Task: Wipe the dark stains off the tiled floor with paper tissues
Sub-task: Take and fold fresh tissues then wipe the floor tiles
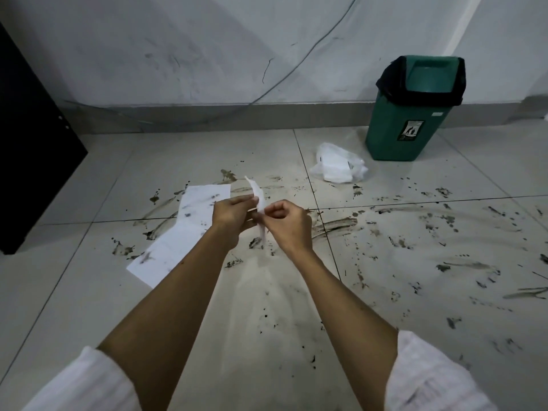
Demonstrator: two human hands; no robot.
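A white paper tissue (257, 193) hangs edge-on between my two hands, above the floor. My left hand (232, 215) pinches its left side and my right hand (289, 225) pinches its lower right part with curled fingers. Below them a long unfolded tissue (181, 232), spotted with dark marks, lies flat on the tiled floor (74, 292). Dark stains (335, 226) are smeared and spattered across the tiles, mostly in the middle and to the right.
An opened plastic pack of tissues (338, 167) lies on the floor beside a green swing-lid bin (412, 114) with a black liner, near the wall. A black cabinet (26, 155) stands at the left. A thin cable (296, 66) runs along the white wall.
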